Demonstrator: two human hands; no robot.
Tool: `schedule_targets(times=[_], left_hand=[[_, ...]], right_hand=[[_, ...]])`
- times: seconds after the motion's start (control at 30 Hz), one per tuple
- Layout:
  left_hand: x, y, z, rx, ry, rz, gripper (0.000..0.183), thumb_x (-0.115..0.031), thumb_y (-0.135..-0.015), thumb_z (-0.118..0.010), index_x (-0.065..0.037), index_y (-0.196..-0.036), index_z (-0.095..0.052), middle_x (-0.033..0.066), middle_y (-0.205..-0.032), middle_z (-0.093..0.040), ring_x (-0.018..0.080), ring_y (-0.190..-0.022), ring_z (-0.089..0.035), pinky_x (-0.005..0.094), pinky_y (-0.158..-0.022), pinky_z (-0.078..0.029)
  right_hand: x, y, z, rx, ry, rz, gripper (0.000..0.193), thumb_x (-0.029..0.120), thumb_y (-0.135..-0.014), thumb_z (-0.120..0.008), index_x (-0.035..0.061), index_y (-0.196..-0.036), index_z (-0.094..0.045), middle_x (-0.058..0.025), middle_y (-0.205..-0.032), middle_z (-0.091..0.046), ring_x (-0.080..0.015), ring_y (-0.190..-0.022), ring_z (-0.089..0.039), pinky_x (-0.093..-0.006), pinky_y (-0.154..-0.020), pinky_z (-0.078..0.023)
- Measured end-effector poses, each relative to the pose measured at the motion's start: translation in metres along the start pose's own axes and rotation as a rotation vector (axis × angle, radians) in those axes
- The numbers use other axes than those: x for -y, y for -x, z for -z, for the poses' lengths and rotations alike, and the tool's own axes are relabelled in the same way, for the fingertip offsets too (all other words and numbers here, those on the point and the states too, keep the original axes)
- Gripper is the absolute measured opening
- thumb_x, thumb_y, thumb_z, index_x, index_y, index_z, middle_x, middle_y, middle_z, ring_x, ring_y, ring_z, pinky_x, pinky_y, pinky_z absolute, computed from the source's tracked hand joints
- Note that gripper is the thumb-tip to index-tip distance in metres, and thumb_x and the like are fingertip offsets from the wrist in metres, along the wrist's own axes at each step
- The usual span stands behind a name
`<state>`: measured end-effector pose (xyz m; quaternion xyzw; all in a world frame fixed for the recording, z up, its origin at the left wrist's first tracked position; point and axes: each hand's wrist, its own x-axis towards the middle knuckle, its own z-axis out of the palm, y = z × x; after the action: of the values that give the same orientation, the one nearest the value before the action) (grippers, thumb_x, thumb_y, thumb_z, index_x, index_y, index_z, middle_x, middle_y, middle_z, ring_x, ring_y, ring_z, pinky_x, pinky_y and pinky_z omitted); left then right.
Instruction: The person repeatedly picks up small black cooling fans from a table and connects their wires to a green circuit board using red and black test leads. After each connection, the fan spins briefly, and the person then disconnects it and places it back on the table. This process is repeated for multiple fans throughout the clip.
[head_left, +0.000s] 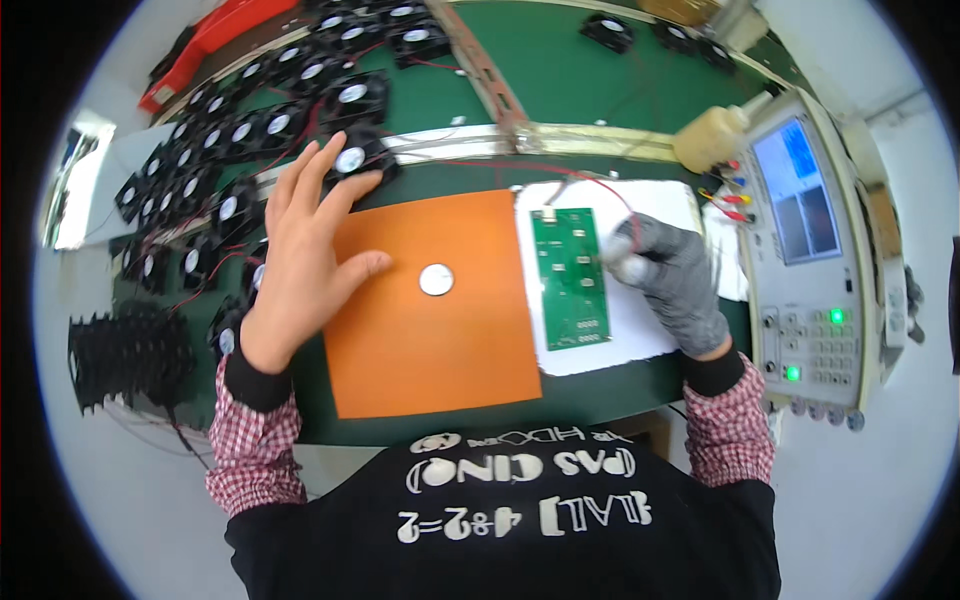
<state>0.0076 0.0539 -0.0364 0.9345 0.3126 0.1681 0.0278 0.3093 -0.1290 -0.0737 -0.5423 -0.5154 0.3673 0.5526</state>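
My left hand (305, 250), bare, is open with its fingers spread over the left edge of an orange mat (440, 350). Its fingertips reach a black cooling fan (350, 162) with a pale round hub; whether they press on it I cannot tell. From about that fan a thin red wire (590, 177) arcs right to my right hand (665, 275). That hand wears a grey glove, and its fingers are pinched on the wire's end. Just left of the glove, a green circuit board (570, 285) lies on a white pad (650, 345). A white disc (436, 279) rests on the orange mat.
Many more black fans (240, 130) crowd the left and far left, with loose red wires. A metal rail (485, 75) crosses the far green bench. At right stand a test instrument (815, 250) with a lit screen and a yellowish bottle (712, 138).
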Motion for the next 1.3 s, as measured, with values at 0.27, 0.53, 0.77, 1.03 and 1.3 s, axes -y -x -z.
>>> schedule_targets(times=[0.27,0.53,0.77,1.03,1.3], left_hand=[[0.050,-0.025,-0.030,0.008,0.196,0.069,0.040,-0.010,-0.074,-0.076,-0.007,-0.109,-0.057,0.0128,-0.114,-0.051,0.0322,-0.105,-0.055,0.0422,-0.090,-0.045],[0.047,-0.046,-0.045,-0.159,-0.337,-0.344,0.015,-0.012,-0.077,-0.067,-0.009,-0.083,-0.054,0.0053,-0.085,-0.048,0.0227,-0.084,-0.051,0.0355,-0.073,-0.039],[-0.035,-0.025,-0.006,-0.329,0.001,-0.315,0.017,0.003,-0.074,-0.064,-0.002,-0.070,-0.048,0.0110,-0.074,-0.045,0.0319,-0.074,-0.046,0.0411,-0.067,-0.037],[-0.074,0.024,-0.012,0.196,0.336,-0.300,0.048,-0.021,-0.068,-0.080,-0.003,-0.104,-0.054,0.0186,-0.116,-0.051,0.0393,-0.110,-0.047,0.0549,-0.101,-0.034],[-0.057,0.020,-0.024,0.195,0.273,-0.188,0.097,-0.036,-0.059,-0.087,0.000,-0.136,-0.040,0.0195,-0.122,-0.048,0.0374,-0.111,-0.045,0.0473,-0.096,-0.036]], right_hand=[[0.004,0.008,0.009,0.237,-0.297,-0.118,0.029,0.026,-0.070,-0.083,0.0015,-0.079,-0.071,-0.0096,-0.080,-0.068,-0.0179,-0.070,-0.064,-0.0304,-0.064,-0.052],[0.001,0.003,0.008,0.150,-0.221,0.025,0.023,0.016,-0.075,-0.080,0.0015,-0.089,-0.068,-0.0078,-0.086,-0.065,-0.0179,-0.077,-0.064,-0.0308,-0.070,-0.052],[-0.025,-0.007,-0.008,-0.006,0.273,0.083,0.013,0.004,-0.075,-0.075,0.0022,-0.086,-0.069,-0.0067,-0.088,-0.060,-0.0202,-0.087,-0.061,-0.0310,-0.080,-0.050],[-0.023,-0.011,-0.010,0.027,0.496,0.099,0.015,0.004,-0.071,-0.076,0.0019,-0.082,-0.067,-0.0096,-0.085,-0.060,-0.0245,-0.083,-0.061,-0.0350,-0.077,-0.050],[-0.032,-0.008,-0.013,-0.053,0.566,0.284,0.018,0.005,-0.070,-0.078,0.0026,-0.083,-0.066,-0.0084,-0.087,-0.061,-0.0260,-0.084,-0.060,-0.0355,-0.076,-0.050]])
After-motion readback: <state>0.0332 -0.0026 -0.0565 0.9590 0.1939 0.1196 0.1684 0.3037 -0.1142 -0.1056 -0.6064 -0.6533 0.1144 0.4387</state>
